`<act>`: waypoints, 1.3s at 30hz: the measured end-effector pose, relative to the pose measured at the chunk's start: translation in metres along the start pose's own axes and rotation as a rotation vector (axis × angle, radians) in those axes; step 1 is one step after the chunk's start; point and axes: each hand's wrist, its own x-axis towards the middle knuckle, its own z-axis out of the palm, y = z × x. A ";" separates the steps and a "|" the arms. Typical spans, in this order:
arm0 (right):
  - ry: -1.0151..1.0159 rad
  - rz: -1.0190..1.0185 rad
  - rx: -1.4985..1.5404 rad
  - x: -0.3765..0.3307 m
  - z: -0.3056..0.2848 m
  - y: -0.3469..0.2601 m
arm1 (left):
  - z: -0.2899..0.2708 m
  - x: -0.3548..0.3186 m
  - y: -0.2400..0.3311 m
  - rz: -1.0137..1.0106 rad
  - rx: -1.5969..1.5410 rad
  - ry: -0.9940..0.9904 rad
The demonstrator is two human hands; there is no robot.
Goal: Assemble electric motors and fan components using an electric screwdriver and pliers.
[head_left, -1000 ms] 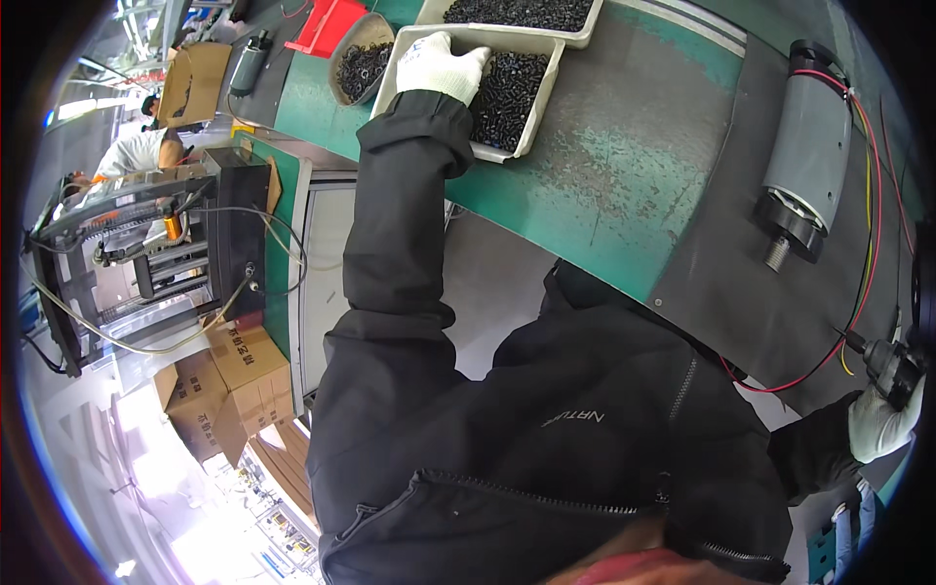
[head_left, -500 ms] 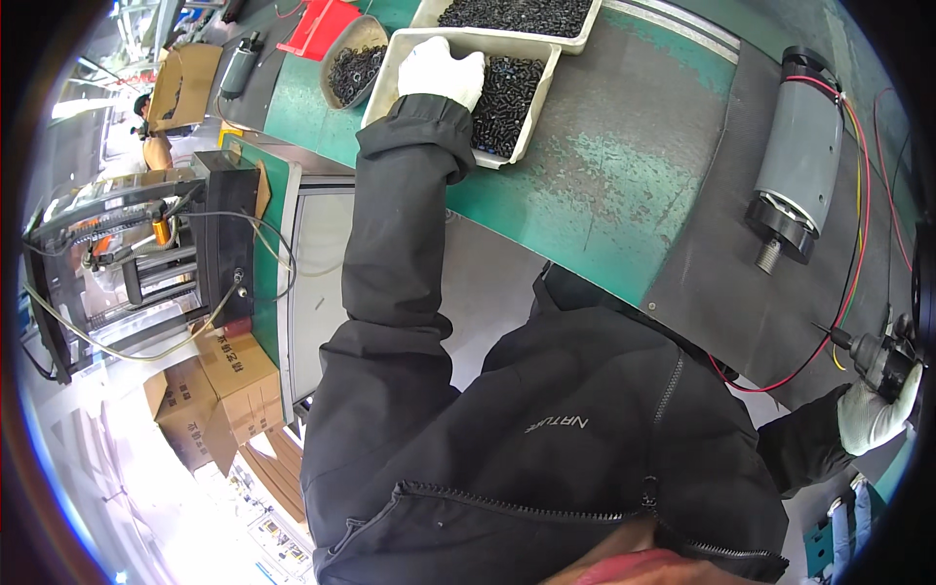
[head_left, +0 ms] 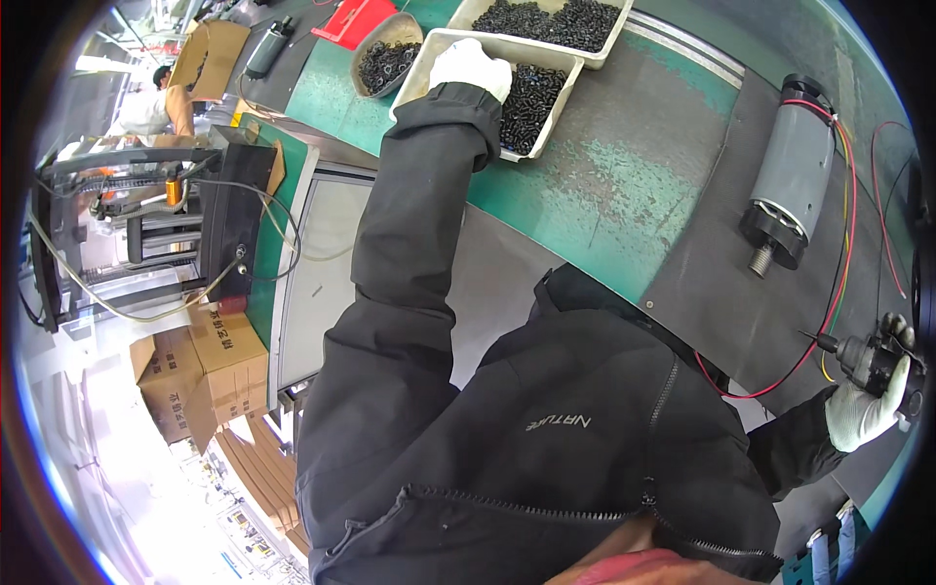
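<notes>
My left hand (head_left: 472,68), in a white glove, reaches into a cream tray (head_left: 564,105) of small black screws (head_left: 529,102). Its fingers look curled down among the screws; overexposure and the back of the hand hide what they hold. At the right edge, my gloved right hand (head_left: 863,414) is wrapped round a black power screwdriver (head_left: 863,359), its thin bit pointing left. Nearest to that tool on the bench lies a grey cylindrical motor (head_left: 795,175) with a black end cap, a threaded shaft and coloured wires.
A second cream tray (head_left: 616,44) of black screws sits behind the first. Beside them are a scoop-shaped bin (head_left: 364,78) of dark rings and a red bin (head_left: 353,21). Red wire (head_left: 756,395) loops over the bench edge. At left stand a black machine frame (head_left: 234,200) and cardboard boxes (head_left: 229,356).
The whole view has shifted a little, so trays and boxes sit further right. My left hand stays in the screw tray; the right hand with the power screwdriver has come slightly inward.
</notes>
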 end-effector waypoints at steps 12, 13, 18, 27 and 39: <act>-0.776 0.254 0.604 -0.026 0.068 -0.036 | -0.036 -0.198 0.136 0.303 -2.266 -1.053; -0.777 0.227 0.609 -0.027 0.075 -0.040 | -0.025 -0.203 0.146 0.271 -2.315 -1.207; -0.680 0.082 0.544 -0.034 0.086 -0.047 | -0.001 -0.223 0.167 0.012 -2.408 -1.514; -0.544 0.072 0.415 -0.036 0.080 -0.029 | -0.023 -0.227 0.162 0.007 -1.909 -1.293; -0.524 0.192 0.408 -0.018 0.108 0.012 | 0.041 -0.214 0.179 -0.303 -2.150 -1.490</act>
